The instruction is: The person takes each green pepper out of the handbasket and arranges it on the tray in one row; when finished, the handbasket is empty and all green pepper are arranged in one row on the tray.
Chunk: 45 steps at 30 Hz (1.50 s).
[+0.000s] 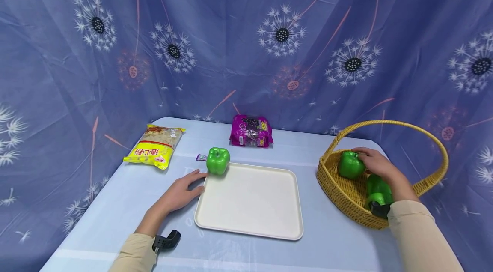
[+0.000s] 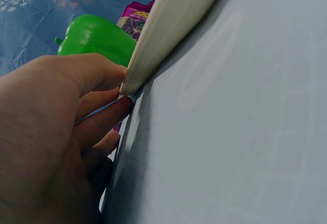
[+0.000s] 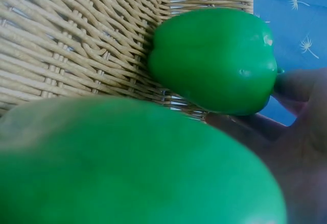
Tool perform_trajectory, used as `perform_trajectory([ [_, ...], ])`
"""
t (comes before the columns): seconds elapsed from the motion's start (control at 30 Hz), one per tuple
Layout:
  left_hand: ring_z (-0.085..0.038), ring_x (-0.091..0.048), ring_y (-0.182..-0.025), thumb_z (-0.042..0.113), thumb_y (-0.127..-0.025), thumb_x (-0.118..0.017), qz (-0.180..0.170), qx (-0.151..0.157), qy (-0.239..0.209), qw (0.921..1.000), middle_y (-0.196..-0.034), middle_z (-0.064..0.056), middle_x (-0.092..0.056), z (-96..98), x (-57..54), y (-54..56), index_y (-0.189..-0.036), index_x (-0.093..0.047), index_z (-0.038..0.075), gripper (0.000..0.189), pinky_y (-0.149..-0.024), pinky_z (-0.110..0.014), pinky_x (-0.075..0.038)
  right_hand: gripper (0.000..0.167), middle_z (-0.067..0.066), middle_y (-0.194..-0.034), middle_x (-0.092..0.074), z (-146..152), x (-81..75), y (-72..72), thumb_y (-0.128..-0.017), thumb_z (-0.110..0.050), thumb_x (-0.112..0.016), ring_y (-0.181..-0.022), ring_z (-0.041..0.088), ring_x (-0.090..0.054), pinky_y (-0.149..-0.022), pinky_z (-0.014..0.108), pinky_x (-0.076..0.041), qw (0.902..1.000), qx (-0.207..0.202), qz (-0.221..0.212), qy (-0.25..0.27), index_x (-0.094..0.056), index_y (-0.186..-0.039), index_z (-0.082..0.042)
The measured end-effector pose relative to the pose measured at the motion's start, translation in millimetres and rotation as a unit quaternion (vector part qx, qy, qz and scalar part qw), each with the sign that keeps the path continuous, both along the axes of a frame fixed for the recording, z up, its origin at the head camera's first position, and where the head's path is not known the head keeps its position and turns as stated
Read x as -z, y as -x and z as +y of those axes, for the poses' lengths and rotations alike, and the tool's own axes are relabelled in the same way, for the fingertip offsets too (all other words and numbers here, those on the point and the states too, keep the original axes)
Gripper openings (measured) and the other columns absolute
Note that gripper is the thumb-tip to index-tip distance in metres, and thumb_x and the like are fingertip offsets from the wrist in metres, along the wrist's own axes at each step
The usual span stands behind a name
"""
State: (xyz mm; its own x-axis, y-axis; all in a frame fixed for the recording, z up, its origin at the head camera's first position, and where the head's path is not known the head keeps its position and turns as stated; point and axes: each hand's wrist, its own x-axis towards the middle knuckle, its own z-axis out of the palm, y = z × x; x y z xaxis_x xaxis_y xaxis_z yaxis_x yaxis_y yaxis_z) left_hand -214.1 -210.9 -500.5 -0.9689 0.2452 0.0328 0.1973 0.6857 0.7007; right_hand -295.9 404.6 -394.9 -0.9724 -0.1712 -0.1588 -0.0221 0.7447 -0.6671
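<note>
My left hand (image 1: pixel 181 192) rests at the left edge of a cream tray (image 1: pixel 250 203), its fingertips touching the rim. A green bell pepper (image 1: pixel 218 161) stands upright on the tray's far left corner, close to the index finger. On the right, my right hand (image 1: pixel 375 164) reaches into a wicker basket (image 1: pixel 339 195). It holds a green bell pepper (image 3: pixel 214 60), thumb by the stem and fingers along the underside. More green pepper (image 1: pixel 378 188) lies in the basket, partly hidden by my right forearm, and looms large in the right wrist view.
A tall arched handle (image 1: pixel 385 122) rises over the basket. At the back stands a purple snack bag (image 1: pixel 251 131); a yellow pasta bag (image 1: pixel 155 146) lies back left. A small purple packet (image 1: pixel 201 157) sits beside the tray pepper. A blue dandelion-print curtain (image 1: pixel 231 40) surrounds the table.
</note>
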Motion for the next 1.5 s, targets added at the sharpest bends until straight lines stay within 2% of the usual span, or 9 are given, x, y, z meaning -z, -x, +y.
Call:
perform_trajectory([
  [0.17,-0.039,-0.032,-0.136,0.031,-0.094,-0.062,-0.001,-0.003,-0.002,1.0000,-0.150,-0.017,-0.036,-0.8,0.0,0.1,-0.138,-0.054,0.022,0.045,-0.108,-0.059,-0.028,0.055,0.035,-0.140,-0.035,0.7,-0.4,1.0,-0.106,-0.036,-0.026,-0.121,0.053,-0.037,-0.087,0.061,-0.040,0.9962,-0.003,0.064,-0.058,-0.040,-0.141,0.004],
  [0.27,-0.039,-0.032,-0.136,0.031,-0.094,-0.062,-0.002,-0.001,-0.007,1.0000,-0.150,-0.017,-0.036,-0.3,-0.3,0.0,-0.138,-0.054,0.022,0.045,-0.108,-0.058,-0.027,0.057,0.033,-0.139,-0.038,1.0,-2.0,0.0,-0.105,-0.039,-0.028,-0.124,0.054,-0.034,-0.091,0.066,-0.037,0.9952,0.002,0.082,-0.054,-0.042,-0.140,0.004],
  [0.43,-0.037,-0.032,-0.137,0.031,-0.094,-0.061,-0.005,-0.002,-0.005,1.0000,-0.150,-0.016,-0.036,0.4,-0.8,0.0,-0.138,-0.054,0.023,0.045,-0.109,-0.057,-0.027,0.065,0.031,-0.143,-0.034,-0.5,-1.2,-0.9,-0.100,-0.048,-0.042,-0.127,0.052,-0.032,-0.092,0.066,-0.037,0.9980,-0.008,0.058,-0.023,-0.039,-0.144,0.000],
  [0.6,-0.038,-0.031,-0.137,0.030,-0.095,-0.061,-0.007,-0.003,-0.002,1.0000,-0.150,-0.016,-0.035,0.2,-1.6,-0.4,-0.138,-0.054,0.022,0.045,-0.109,-0.058,-0.027,0.073,0.031,-0.143,-0.033,-3.1,3.1,-0.5,-0.093,-0.051,-0.056,-0.127,0.052,-0.033,-0.087,0.064,-0.043,0.9984,-0.023,0.034,-0.038,-0.036,-0.146,-0.004],
  [0.9,-0.039,-0.032,-0.136,0.032,-0.095,-0.061,-0.001,-0.001,0.001,1.0000,-0.150,-0.017,-0.035,0.0,-1.2,0.3,-0.139,-0.053,0.022,0.046,-0.108,-0.058,-0.027,0.077,0.031,-0.143,-0.035,-3.7,2.0,0.6,-0.093,-0.050,-0.058,-0.127,0.052,-0.032,-0.087,0.065,-0.042,0.9983,-0.022,0.036,-0.040,-0.032,-0.147,-0.003],
  [1.0,-0.038,-0.031,-0.136,0.033,-0.095,-0.060,-0.002,0.000,0.001,1.0000,-0.150,-0.017,-0.035,0.3,-0.5,0.6,-0.139,-0.053,0.022,0.046,-0.108,-0.058,-0.027,0.075,0.032,-0.141,-0.036,-3.1,2.4,0.5,-0.092,-0.047,-0.061,-0.124,0.052,-0.035,-0.086,0.062,-0.045,0.9976,-0.024,0.043,-0.048,-0.035,-0.145,-0.001],
  [1.2,-0.039,-0.032,-0.136,0.031,-0.095,-0.061,0.001,0.003,-0.002,1.0000,-0.150,-0.017,-0.036,0.8,-1.2,0.0,-0.138,-0.054,0.022,0.045,-0.108,-0.058,-0.026,0.074,0.033,-0.137,-0.038,-3.6,0.9,-2.0,-0.089,-0.038,-0.069,-0.112,0.046,-0.048,-0.074,0.049,-0.052,0.9976,-0.025,0.045,-0.048,-0.039,-0.142,0.003],
  [1.5,-0.039,-0.032,-0.136,0.030,-0.095,-0.061,0.008,-0.001,0.008,0.9999,-0.149,-0.017,-0.037,1.2,-0.3,-0.1,-0.138,-0.054,0.023,0.044,-0.108,-0.058,-0.027,0.083,0.034,-0.138,-0.037,-5.5,1.4,-2.0,-0.086,-0.040,-0.071,-0.106,0.040,-0.052,-0.067,0.044,-0.054,0.9981,-0.031,0.027,-0.046,-0.034,-0.145,0.005],
])
